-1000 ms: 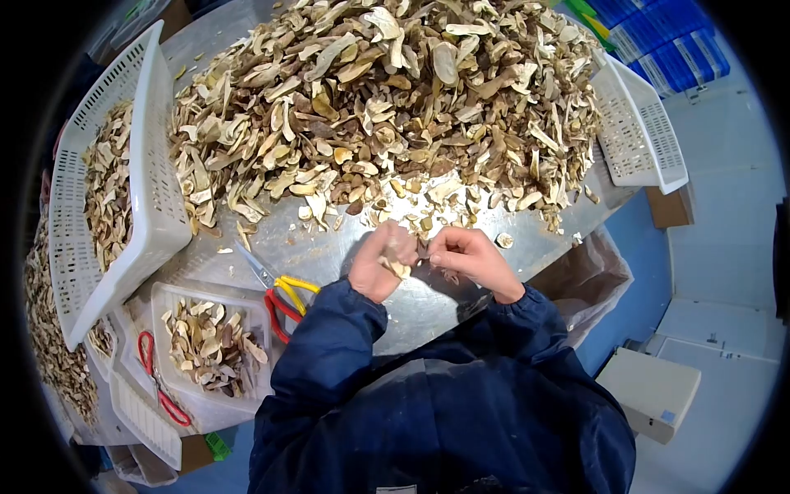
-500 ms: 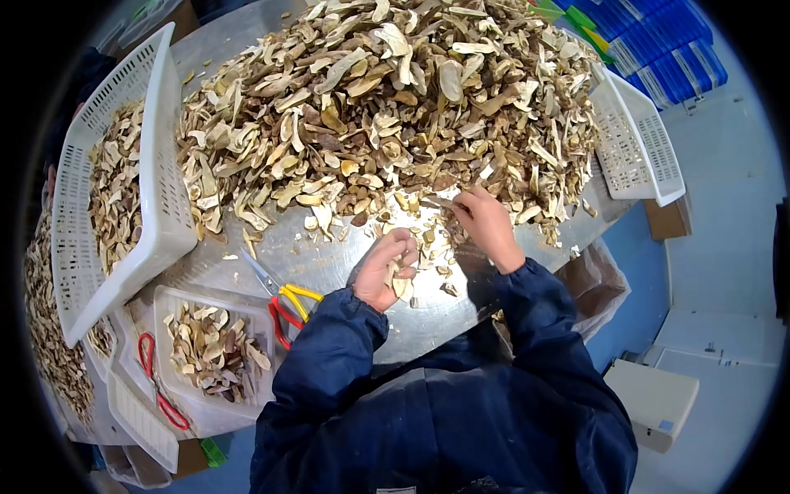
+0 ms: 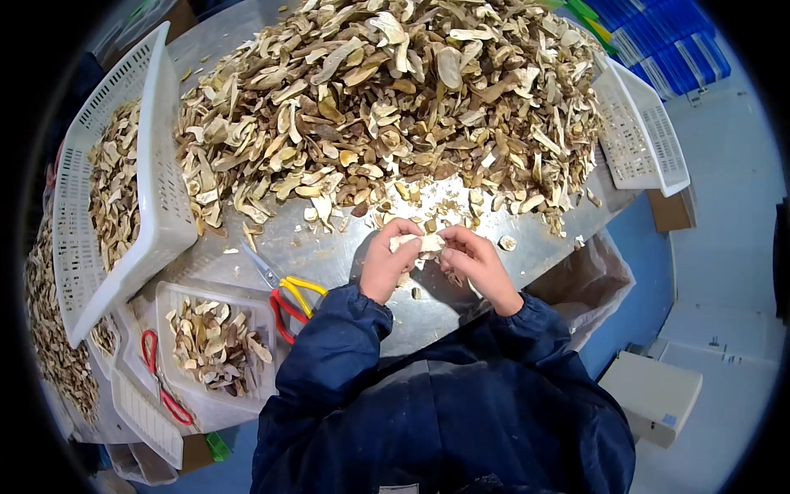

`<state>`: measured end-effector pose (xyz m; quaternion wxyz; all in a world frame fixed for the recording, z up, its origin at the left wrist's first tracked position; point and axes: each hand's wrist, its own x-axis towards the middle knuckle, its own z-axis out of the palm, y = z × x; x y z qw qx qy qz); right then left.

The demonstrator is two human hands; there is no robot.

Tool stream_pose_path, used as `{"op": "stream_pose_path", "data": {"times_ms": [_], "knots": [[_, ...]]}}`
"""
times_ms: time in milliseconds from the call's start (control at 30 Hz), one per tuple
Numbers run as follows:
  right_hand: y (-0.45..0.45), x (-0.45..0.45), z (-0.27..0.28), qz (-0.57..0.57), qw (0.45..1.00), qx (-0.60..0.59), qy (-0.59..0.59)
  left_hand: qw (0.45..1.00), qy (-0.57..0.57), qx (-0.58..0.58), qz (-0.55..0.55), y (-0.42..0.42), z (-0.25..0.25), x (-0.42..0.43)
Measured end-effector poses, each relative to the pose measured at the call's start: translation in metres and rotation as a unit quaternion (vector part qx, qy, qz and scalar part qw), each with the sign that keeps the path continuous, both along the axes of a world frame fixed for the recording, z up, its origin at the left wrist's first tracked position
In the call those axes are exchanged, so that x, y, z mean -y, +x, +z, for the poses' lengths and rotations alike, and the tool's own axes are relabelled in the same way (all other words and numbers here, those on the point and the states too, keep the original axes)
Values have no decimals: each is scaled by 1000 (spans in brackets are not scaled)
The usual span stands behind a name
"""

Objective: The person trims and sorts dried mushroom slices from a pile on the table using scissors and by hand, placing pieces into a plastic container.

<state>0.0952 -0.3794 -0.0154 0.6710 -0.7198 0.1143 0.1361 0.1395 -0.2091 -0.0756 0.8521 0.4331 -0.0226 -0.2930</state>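
Note:
A pale dried mushroom slice (image 3: 425, 244) is held up between my two hands, above the front part of the metal table (image 3: 362, 267). My left hand (image 3: 390, 262) is closed on its left end, thumb against fingers. At the right end my right hand (image 3: 479, 265) pinches it with curled fingers. Just beyond the hands rises a large heap of dried mushroom slices (image 3: 378, 107), with pale crumbs and small bits at its near edge. Scissors (image 3: 288, 288) with red and yellow handles lie left of my left hand.
On the left stand a tilted white basket (image 3: 169, 165) of slices and a shallow plastic tray (image 3: 267, 329) of slices. Red-handled scissors (image 3: 156, 375) lie beside the tray. A white basket (image 3: 629, 136) sits at the right edge, above a lined bin (image 3: 605, 280). Blue crates (image 3: 675, 66) are stacked behind.
My right hand has come back from the heap's edge towards me, to beside my left hand. My left hand has risen slightly, and both now grip one pale slice.

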Motion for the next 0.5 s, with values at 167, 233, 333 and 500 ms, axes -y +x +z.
{"op": "stream_pose_path", "data": {"times_ms": [167, 233, 333, 500], "knots": [[0, 5, -11, 10, 999, -37, 3, 992, 77, 101, -12, -6, 5, 5], [1, 1, -8, -21, 997, -50, 45, 998, 28, 45, -22, -9, 5, 6], [-1, -14, -15, -44, 996, 2, 76, 999, -31, -33, -28, -11, 1, 5], [-2, -15, -13, 36, 998, 12, 51, 996, -49, -73, -22, -8, 0, 2]]}}
